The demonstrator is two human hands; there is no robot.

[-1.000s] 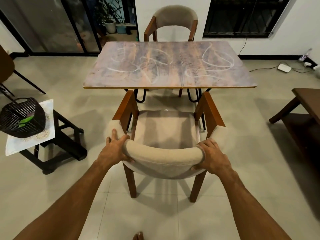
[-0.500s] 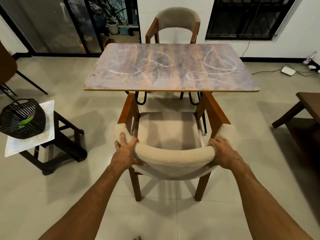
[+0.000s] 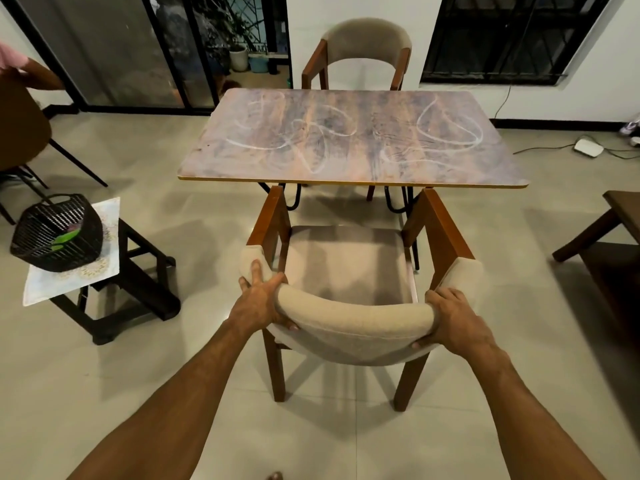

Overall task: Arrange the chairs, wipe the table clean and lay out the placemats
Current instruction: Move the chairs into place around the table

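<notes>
Beige cloth covers the curved back of the near chair (image 3: 353, 323), and we hold it at both ends. Our left hand (image 3: 258, 303) wraps around the left end. Our right hand (image 3: 453, 320) wraps around the right end. The seat lies just past our hands, and the tips of the wooden arms reach the near edge of the table (image 3: 346, 168). We cannot tell if they touch it.

The table stands straight ahead of our hands, with white scribbles (image 3: 304, 147) on top. The other chair (image 3: 367, 39) waits on the far side of it. Off to the left of our left hand, a black basket (image 3: 55, 233) sits on a white mat (image 3: 69, 289), which looks like a placemat.

We think the job now is to slide this chair in. We should push with both hands the same, so it goes straight. We should watch the wooden arms, since they may bump the table edge. A small lift may stop the legs from scraping. We should stop when the chair lines up with the other chair
</notes>
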